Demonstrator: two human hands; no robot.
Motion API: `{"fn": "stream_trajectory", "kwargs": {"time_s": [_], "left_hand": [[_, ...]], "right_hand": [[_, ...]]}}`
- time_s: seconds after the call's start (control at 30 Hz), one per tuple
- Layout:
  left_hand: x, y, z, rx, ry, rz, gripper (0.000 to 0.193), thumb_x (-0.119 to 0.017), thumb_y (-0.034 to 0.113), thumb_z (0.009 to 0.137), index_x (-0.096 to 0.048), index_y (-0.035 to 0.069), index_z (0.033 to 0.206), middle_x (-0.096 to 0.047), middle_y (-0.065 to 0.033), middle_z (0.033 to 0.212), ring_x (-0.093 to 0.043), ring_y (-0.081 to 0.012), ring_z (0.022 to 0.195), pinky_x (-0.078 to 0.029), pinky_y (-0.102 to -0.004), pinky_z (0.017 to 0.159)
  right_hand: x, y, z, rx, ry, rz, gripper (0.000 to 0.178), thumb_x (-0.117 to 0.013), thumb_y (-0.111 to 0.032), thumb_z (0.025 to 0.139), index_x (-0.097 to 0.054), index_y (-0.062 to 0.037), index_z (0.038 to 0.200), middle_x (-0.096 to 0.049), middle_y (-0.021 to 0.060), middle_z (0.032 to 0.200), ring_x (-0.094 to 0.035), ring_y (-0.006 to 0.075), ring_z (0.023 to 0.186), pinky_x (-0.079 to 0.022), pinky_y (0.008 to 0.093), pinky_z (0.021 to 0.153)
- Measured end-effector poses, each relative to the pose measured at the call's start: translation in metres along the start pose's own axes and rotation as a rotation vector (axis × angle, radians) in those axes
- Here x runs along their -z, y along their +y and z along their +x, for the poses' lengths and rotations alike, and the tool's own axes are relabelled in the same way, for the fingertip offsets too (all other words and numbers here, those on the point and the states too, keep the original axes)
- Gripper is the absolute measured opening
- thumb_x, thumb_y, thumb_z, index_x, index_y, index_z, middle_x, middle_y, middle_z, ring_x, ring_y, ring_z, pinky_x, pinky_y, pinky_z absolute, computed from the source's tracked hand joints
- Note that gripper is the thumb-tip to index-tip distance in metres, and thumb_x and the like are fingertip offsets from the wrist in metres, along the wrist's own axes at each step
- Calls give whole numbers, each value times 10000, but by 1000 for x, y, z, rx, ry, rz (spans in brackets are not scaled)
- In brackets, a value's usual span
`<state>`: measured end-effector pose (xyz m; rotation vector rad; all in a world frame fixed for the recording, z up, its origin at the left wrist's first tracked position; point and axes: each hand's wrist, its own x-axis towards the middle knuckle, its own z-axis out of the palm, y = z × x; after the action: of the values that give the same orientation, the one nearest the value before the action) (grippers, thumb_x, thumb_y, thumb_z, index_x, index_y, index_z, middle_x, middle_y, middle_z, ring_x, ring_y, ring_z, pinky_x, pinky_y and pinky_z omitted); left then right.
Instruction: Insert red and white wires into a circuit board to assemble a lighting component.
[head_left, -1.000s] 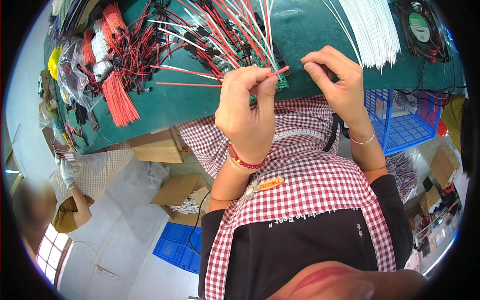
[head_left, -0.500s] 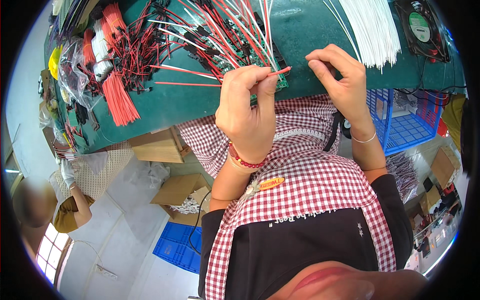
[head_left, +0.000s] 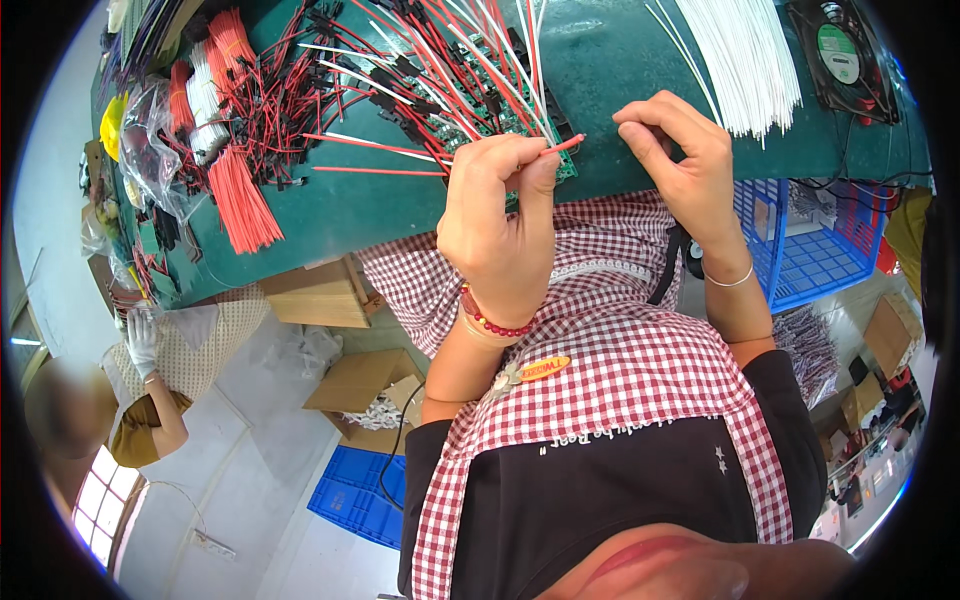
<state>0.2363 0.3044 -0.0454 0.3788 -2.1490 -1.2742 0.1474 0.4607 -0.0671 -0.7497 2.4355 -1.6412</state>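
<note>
Between the thumb and forefinger of my left hand [head_left: 495, 225], a red wire [head_left: 570, 144] is pinched, its end sticking out to the right. My right hand [head_left: 688, 170] is a short way to the right, apart from that end. Its thumb and forefinger are nearly together in a pinch; whether something tiny sits between them I cannot make out. Just beyond my left hand lie green circuit boards [head_left: 566, 168], partly hidden beneath a tangle of red and white wires [head_left: 455, 75] with black connectors.
The green tabletop [head_left: 610, 60] carries a bundle of white wires [head_left: 745, 70], a black fan [head_left: 840, 55], and red wire bundles [head_left: 243, 205] beside a plastic bag [head_left: 150, 145]. A blue crate [head_left: 815, 265] stands below. At far left is another person's gloved hand [head_left: 141, 342].
My left hand has shifted very slightly to the right with the red wire. My right hand is almost still. The other person's gloved hand has moved a little.
</note>
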Motion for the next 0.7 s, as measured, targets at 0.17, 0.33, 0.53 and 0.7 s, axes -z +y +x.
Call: {"fn": "stream_trajectory", "kwargs": {"time_s": [0.17, 0.33, 0.53, 0.7], "left_hand": [[-4, -3, 1, 15, 43, 39, 251, -743, 25, 847, -621, 0, 1065, -658, -84, 822, -610, -130, 628, -488, -250, 525], [-7, -7, 2, -42, 68, 136, 355, -753, 47, 848, -594, 8, 1163, -637, -44, 782, -545, -90, 539, -430, -242, 468], [7, -1, 1, -58, -27, 238, 300, -772, 46, 811, -624, 24, 1072, -613, -55, 770, -578, -162, 532, -453, -290, 475], [52, -23, -11, -235, 223, 290, 237, -545, 246, 1018, -586, 15, 982, -559, -116, 952, -555, -220, 872, -461, -325, 739]], "right_hand": [[0, -2, 0, -7, -11, 6, 48, -688, -2, 865, -679, 9, 910, -557, 33, 719, -465, 89, 556, -366, 241, 508], [-5, -15, 1, -70, -115, 30, 71, -672, -4, 862, -686, 13, 929, -596, 53, 763, -519, 116, 624, -394, 246, 553], [-15, -22, 6, -31, -132, 8, 133, -634, -43, 908, -677, 9, 1023, -616, 89, 846, -567, 178, 696, -443, 291, 614], [-15, -19, 18, 19, -153, -36, 547, -435, -385, 1045, -500, 57, 1362, -548, 213, 1326, -500, 352, 1249, -370, 387, 1070]]}}
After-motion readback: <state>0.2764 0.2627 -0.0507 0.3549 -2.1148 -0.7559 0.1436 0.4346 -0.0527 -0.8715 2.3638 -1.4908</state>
